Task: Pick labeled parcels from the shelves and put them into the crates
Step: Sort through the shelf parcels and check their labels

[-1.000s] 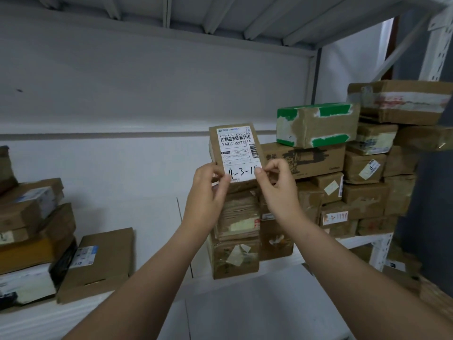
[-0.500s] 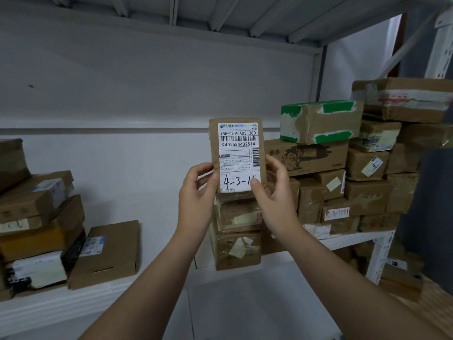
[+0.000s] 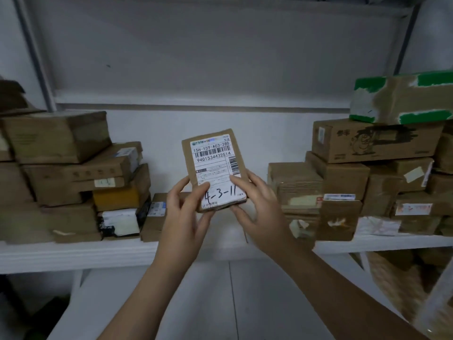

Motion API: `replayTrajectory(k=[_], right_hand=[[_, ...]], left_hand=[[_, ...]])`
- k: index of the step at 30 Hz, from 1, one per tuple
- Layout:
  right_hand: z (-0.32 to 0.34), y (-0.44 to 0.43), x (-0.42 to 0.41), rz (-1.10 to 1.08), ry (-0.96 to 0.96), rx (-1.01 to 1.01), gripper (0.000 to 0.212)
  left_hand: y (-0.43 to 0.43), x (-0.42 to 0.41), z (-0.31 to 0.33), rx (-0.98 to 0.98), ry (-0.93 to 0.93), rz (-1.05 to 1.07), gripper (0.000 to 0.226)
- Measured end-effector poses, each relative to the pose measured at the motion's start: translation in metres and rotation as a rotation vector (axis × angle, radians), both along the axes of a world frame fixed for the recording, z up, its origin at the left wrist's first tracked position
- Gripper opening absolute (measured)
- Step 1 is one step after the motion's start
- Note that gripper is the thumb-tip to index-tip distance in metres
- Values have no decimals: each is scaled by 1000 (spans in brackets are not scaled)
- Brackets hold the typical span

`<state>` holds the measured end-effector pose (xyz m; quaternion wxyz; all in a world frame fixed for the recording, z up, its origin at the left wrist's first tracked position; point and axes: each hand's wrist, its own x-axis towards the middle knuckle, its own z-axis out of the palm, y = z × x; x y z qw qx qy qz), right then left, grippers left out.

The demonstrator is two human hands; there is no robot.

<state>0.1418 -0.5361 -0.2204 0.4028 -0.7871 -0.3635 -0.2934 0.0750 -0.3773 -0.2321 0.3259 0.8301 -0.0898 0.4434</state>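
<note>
With left grip [image 3: 182, 212] and right grip [image 3: 257, 207] both pinching parcel [image 3: 213, 163] by lower half, centre frame, read handwritten code [image 3: 220, 193]; draw back level, clear of shelf [image 3: 73, 253].

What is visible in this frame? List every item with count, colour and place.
Small brown cardboard parcel: one, brown with a white barcode label marked 4-3-11, centre, held up in front of the shelf.
Plain brown cardboard boxes: many, exact count unclear, brown, stacked at left and right on the shelf.
Yellow cardboard box: one, yellow, within the left stack.
Green-and-white taped cardboard box: one, top of the right stack.
Brown cardboard box with black cartoon print: one, directly under the green-taped box.
White metal shelf: one, white, spans the frame.
Left hand: one, grips the parcel's lower left, thumb on the label.
Right hand: one, grips the lower right, thumb on the label.
</note>
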Motion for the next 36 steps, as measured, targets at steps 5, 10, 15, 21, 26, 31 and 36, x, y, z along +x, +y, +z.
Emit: replayTrajectory(k=[5,10,15,21,26,31,36], right_hand=[[-23,57,3,138,90,116,48],[-43,98,10,62,164,94,35],[-56,127,19,19,253,17,36],[-60,146,31,-55,274,-27,45],[-50,156,47,-135,265,-150,45],[-41,159,61,-175,205,-281,47],[-40,153,69,-45,264,-357,61]], left_hand=[[52,-7,-11,159,38,179,52],[97,1,-20,349,205,272,51],[122,13,-21,476,396,338,57],[135,29,-12,708,237,466,50],[141,43,-6,784,216,457,46],[143,49,-7,772,246,448,38],[144,49,-12,738,299,446,42]])
